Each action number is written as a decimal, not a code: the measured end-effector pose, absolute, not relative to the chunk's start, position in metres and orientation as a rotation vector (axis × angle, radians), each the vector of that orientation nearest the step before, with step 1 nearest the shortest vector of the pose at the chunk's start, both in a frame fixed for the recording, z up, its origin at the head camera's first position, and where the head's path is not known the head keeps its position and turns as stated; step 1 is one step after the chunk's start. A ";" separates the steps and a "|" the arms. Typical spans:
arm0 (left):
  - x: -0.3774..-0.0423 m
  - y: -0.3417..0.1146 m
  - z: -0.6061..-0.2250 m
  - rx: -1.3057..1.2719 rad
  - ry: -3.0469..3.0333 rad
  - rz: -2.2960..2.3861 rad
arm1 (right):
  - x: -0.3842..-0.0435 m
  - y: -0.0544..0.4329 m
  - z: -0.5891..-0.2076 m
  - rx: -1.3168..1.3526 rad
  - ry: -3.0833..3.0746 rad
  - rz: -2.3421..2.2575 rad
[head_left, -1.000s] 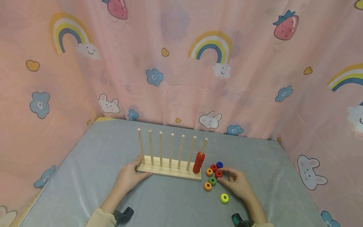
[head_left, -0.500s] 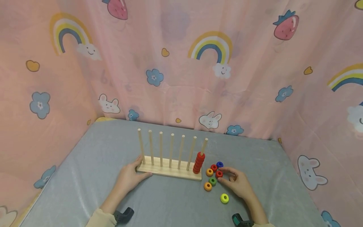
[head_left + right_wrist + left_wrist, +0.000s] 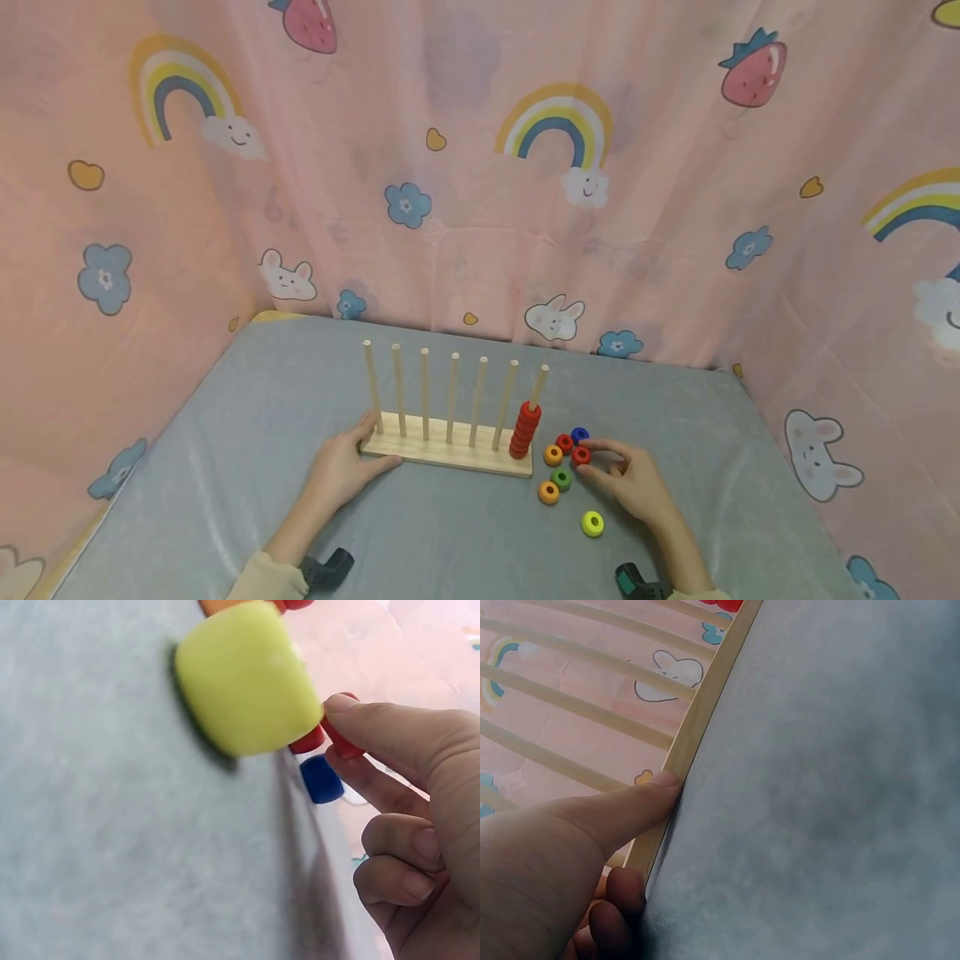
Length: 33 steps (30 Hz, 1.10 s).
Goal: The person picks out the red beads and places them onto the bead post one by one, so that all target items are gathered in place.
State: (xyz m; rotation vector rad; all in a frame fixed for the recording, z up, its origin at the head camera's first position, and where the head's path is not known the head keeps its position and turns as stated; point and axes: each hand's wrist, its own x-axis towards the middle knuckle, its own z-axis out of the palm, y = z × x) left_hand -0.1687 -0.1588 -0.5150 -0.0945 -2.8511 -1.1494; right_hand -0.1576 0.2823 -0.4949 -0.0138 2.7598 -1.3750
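My left hand (image 3: 343, 468) grips the left end of a wooden peg stand (image 3: 442, 452). The thumb lies along the front edge of its base, and the other fingers curl behind the end. A stack of red beads (image 3: 525, 431) fills much of the rightmost peg; the other pegs are bare. To the right of the stand, my right hand (image 3: 630, 483) pinches a red bead (image 3: 581, 455) between thumb and index finger. The right wrist view shows this red bead (image 3: 343, 738) at the fingertips, with the remaining fingers curled in.
Around the pinched bead lie another red bead (image 3: 564, 444), a blue bead (image 3: 580, 434), a green bead (image 3: 561, 478) and two orange beads (image 3: 549, 492). A yellow bead (image 3: 592, 523) sits nearer the front. Pink patterned curtains (image 3: 480, 250) enclose the grey tabletop (image 3: 450, 542).
The pinched red bead has risen slightly with the right hand, away from the green bead. The left hand and the stand keep their place.
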 end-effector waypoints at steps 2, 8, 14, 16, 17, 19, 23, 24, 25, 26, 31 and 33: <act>-0.169 -0.159 -0.515 -0.099 -2.850 -1.148 | -0.157 0.281 -0.490 -0.026 2.761 -1.383; -0.169 -0.159 -0.515 -0.099 -2.848 -1.148 | -0.154 0.278 -0.480 -0.030 2.768 -1.354; -0.169 -0.159 -0.516 -0.101 -2.852 -1.147 | -0.153 0.277 -0.475 -0.073 2.788 -1.358; -0.169 -0.159 -0.516 -0.098 -2.852 -1.150 | -0.153 0.277 -0.473 -0.079 2.791 -1.366; -0.169 -0.159 -0.517 -0.098 -2.853 -1.150 | -0.153 0.277 -0.472 -0.076 2.789 -1.370; -0.169 -0.160 -0.517 -0.096 -2.853 -1.152 | -0.153 0.276 -0.469 -0.051 2.785 -1.366; -0.169 -0.160 -0.517 -0.095 -2.852 -1.156 | -0.153 0.273 -0.461 0.008 2.783 -1.342; -0.169 -0.160 -0.517 -0.094 -2.852 -1.158 | -0.153 0.272 -0.459 0.012 2.790 -1.338; -0.169 -0.160 -0.517 -0.095 -2.851 -1.160 | -0.153 0.271 -0.457 0.005 2.804 -1.336; -0.169 -0.160 -0.517 -0.094 -2.851 -1.161 | -0.153 0.270 -0.455 -0.005 2.817 -1.337; -0.169 -0.160 -0.516 -0.094 -2.849 -1.161 | -0.154 0.266 -0.445 -0.105 2.894 -1.368; -0.169 -0.159 -0.516 -0.094 -2.848 -1.157 | -0.154 0.265 -0.443 -0.152 2.917 -1.381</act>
